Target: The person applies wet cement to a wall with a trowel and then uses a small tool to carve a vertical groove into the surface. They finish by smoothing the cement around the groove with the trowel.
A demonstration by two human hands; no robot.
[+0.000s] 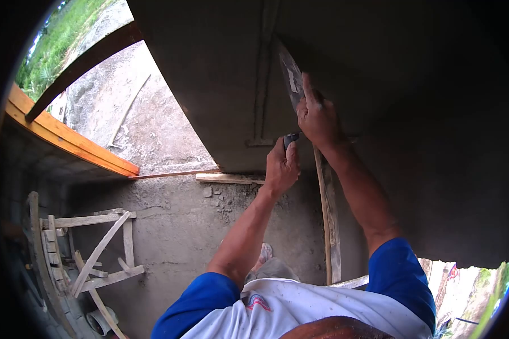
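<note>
Holds a long, tapering grey metal blade (289, 73) close to the smooth dark grey wall (220, 73) with the right hand (319, 120), fingers curled, and grips a stubby black handle (290, 139) (partly covered) with the left hand (283, 168).

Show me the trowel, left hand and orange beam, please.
Trowel (290, 78): head view, on its blade.
Left hand (282, 168): head view, on its middle.
Orange beam (73, 139): head view, around mid-length.
</note>
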